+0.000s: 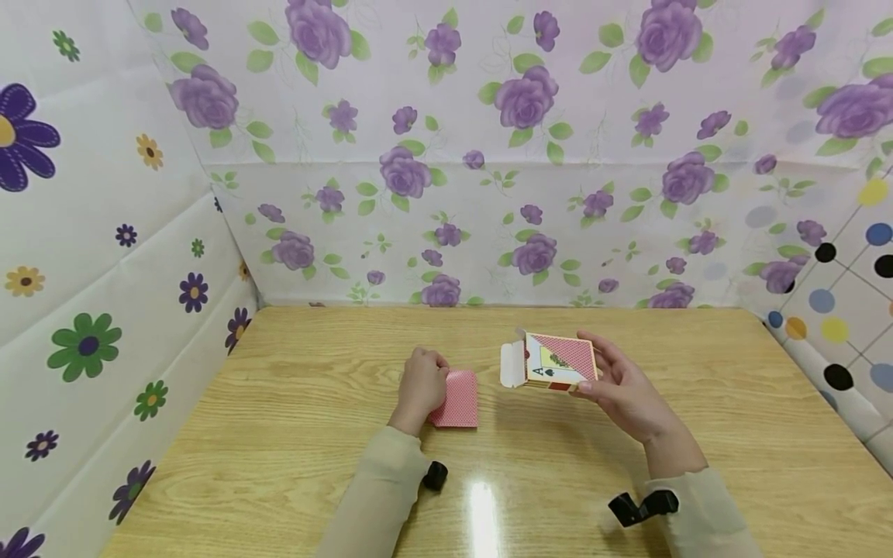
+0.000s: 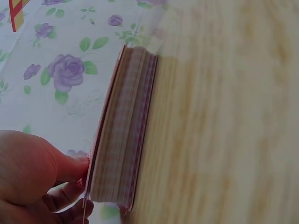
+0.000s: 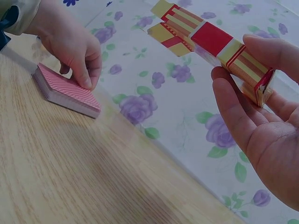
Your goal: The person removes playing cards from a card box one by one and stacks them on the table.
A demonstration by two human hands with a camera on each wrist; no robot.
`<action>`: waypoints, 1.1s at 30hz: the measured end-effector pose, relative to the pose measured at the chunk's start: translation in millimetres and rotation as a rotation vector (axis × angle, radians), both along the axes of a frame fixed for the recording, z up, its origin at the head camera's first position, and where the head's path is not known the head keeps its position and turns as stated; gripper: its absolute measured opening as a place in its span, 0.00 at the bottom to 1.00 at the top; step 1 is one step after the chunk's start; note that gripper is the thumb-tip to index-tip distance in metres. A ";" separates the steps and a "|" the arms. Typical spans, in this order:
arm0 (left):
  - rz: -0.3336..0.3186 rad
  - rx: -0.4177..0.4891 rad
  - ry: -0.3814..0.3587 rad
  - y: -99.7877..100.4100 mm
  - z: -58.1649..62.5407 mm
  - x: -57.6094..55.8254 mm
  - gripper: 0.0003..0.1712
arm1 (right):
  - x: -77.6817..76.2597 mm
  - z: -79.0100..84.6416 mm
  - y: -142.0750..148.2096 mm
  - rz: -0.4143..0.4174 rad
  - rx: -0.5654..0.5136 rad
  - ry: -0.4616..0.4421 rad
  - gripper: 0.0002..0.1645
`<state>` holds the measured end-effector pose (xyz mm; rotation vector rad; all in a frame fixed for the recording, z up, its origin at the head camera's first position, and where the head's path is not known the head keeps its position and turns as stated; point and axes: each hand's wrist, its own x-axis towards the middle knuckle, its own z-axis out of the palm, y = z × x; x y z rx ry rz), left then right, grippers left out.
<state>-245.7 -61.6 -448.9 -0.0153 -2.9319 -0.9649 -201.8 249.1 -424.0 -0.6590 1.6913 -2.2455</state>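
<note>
On the wooden table lies a squared stack of red-backed playing cards [image 1: 459,401], its layered edges showing in the left wrist view. My left hand [image 1: 422,385] is at the left part of the stack, pinching the top playing card [image 2: 105,109] between thumb and curled fingers. That card's edge stands slightly apart from the cards beneath. To the right, above the table, my right hand [image 1: 631,395] grips a card box [image 1: 558,360] by its right end, thumb on one side, fingers on the other. An ace shows on the box's face, and its flap [image 3: 175,43] hangs open toward the left.
The wooden table [image 1: 293,434] meets a flower-printed cloth wall [image 1: 474,232] at the back. Patterned sheets rise on the left and right. Black wrist straps [image 1: 642,508] show by both sleeves.
</note>
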 end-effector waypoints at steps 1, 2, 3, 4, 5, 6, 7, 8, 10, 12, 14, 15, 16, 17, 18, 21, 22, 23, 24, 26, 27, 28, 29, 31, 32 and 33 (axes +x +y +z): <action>0.000 0.000 -0.003 0.1 -0.2 -0.2 0.07 | 0.0 -0.1 0.1 0.004 -0.005 0.002 0.44; 0.000 0.003 -0.007 0.3 -0.4 -0.4 0.07 | 0.1 -0.2 0.1 0.008 -0.009 0.006 0.44; -0.001 0.001 -0.009 0.3 -0.6 -0.6 0.07 | 0.0 -0.3 0.2 0.013 -0.015 0.009 0.44; -0.002 -0.003 -0.008 0.2 -0.8 -1.0 0.07 | 0.0 -0.3 0.2 0.017 -0.020 0.011 0.44; -0.004 -0.005 -0.009 0.1 -1.0 -1.2 0.07 | 0.0 -0.4 0.2 0.020 -0.025 0.013 0.44; -0.004 -0.007 -0.011 -0.2 -1.2 -1.5 0.07 | 0.0 -0.4 0.2 0.023 -0.028 0.015 0.44; -0.004 -0.008 -0.009 -0.5 -1.2 -1.8 0.07 | -0.1 -0.4 0.2 0.025 -0.031 0.017 0.44; -0.003 -0.012 -0.009 -0.7 -1.2 -1.9 0.07 | -0.3 -0.3 0.2 0.026 -0.033 0.018 0.44; 0.000 -0.017 -0.009 -1.2 -1.3 -2.6 0.07 | -0.6 -0.4 0.4 0.028 -0.034 0.019 0.43; 0.002 -0.020 -0.013 -1.5 -1.4 -3.0 0.07 | -0.7 -0.3 0.5 0.027 -0.032 0.020 0.43; 0.003 -0.016 -0.020 -1.6 -1.4 -3.5 0.07 | -0.7 -0.2 0.6 0.025 -0.028 0.018 0.43; 0.003 -0.012 -0.022 -1.6 -1.4 -3.9 0.07 | -0.5 -0.1 0.6 0.024 -0.026 0.016 0.43; 0.002 -0.008 -0.024 -1.6 -1.4 -4.2 0.07 | -0.4 0.1 0.5 0.023 -0.024 0.015 0.43; 0.001 -0.005 -0.024 -1.5 -1.5 -4.4 0.07 | -0.2 0.1 0.4 0.023 -0.023 0.015 0.43; 0.000 -0.001 -0.027 -1.4 -1.5 -4.6 0.07 | -0.1 -0.1 0.4 0.023 -0.022 0.014 0.43; -0.001 0.013 -0.039 -1.1 -1.7 -5.3 0.08 | 0.0 -0.2 0.2 0.026 -0.024 0.014 0.43; 0.000 0.018 -0.045 -1.0 -1.9 -5.5 0.08 | 0.0 -0.2 0.2 0.029 -0.025 0.014 0.43; -0.001 0.023 -0.049 -0.9 -2.1 -5.6 0.08 | 0.0 -0.2 0.3 0.031 -0.028 0.013 0.43; -0.002 0.027 -0.053 -0.8 -2.2 -5.8 0.08 | 0.0 -0.1 0.4 0.033 -0.031 0.012 0.44; -0.002 0.033 -0.058 -0.8 -2.6 -6.1 0.08 | 0.2 0.2 0.6 0.035 -0.036 0.008 0.44; -0.003 0.036 -0.059 -0.9 -2.6 -6.1 0.08 | 0.3 0.4 0.6 0.037 -0.038 0.007 0.44; -0.004 0.038 -0.058 -0.9 -2.6 -6.2 0.08 | 0.4 0.6 0.6 0.038 -0.039 0.005 0.44; -0.006 0.039 -0.056 -1.0 -2.3 -6.1 0.08 | 0.4 0.7 0.6 0.039 -0.040 0.006 0.44; -0.008 0.041 -0.054 -0.9 -1.7 -5.7 0.08 | 0.4 0.9 0.2 0.040 -0.041 0.007 0.44; -0.008 0.043 -0.052 -0.7 -1.3 -5.5 0.08 | 0.3 0.9 0.1 0.041 -0.041 0.009 0.44; -0.009 0.043 -0.051 -0.6 -1.0 -5.3 0.08 | 0.3 1.0 -0.1 0.041 -0.040 0.013 0.43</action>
